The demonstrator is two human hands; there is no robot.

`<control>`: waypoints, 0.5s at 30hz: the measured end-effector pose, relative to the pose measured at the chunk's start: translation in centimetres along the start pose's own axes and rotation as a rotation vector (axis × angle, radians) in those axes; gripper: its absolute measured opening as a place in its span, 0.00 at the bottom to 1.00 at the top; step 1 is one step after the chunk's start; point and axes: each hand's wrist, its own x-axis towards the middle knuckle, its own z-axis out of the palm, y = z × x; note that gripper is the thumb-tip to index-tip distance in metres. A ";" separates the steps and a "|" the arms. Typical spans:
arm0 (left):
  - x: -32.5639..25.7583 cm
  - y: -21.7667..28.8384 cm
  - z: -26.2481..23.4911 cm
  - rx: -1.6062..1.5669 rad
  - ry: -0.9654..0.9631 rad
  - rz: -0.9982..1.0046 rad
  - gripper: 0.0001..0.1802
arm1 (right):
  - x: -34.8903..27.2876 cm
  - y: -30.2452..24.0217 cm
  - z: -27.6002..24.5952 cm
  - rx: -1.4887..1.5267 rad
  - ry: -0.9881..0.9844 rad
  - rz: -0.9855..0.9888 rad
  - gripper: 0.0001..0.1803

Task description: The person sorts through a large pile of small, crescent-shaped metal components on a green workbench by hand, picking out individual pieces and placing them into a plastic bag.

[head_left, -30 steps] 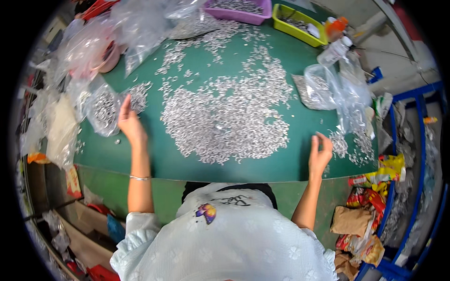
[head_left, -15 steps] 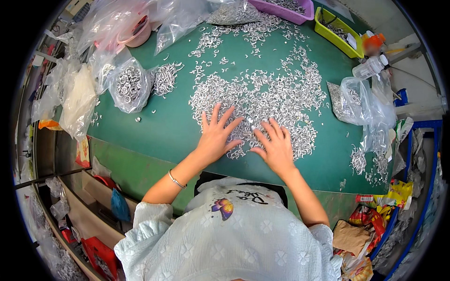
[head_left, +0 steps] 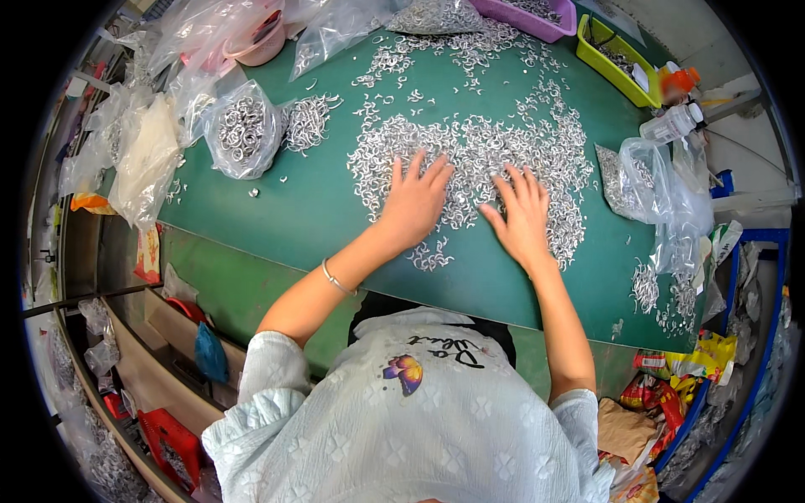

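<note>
A wide heap of small silver metal rings covers the middle of the green table. My left hand lies flat on the near edge of the heap, fingers spread, holding nothing. Beside it my right hand rests palm down on the rings, fingers apart. A thin bracelet sits on my left wrist. A few loose rings lie just under my left palm.
Clear plastic bags of rings lie at the left, another bag at the right. A purple tray and a yellow-green tray stand at the back. Plastic bottles stand at the right edge, red crates below left.
One second ago my hands were wide apart at the table's sides. They swept inward onto the heap and now rest close together on the rings.
</note>
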 end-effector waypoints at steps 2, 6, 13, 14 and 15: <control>-1.1 0.8 -0.5 -0.045 -0.040 0.092 0.25 | -1.0 -0.7 -0.6 0.018 -0.071 -0.062 0.28; -4.0 1.9 -2.0 -0.144 -0.138 0.151 0.25 | -3.2 -3.1 -3.1 0.110 -0.225 -0.154 0.28; -5.7 3.2 -2.8 -0.111 -0.184 0.313 0.35 | -7.7 -2.4 -4.8 0.069 -0.184 -0.051 0.30; -4.9 2.3 -2.3 -0.086 -0.168 0.318 0.34 | -7.6 -2.0 -4.5 0.007 -0.204 -0.051 0.31; -3.9 1.5 -1.6 -0.076 -0.154 0.337 0.34 | -7.9 -1.5 -4.4 -0.065 -0.228 -0.036 0.31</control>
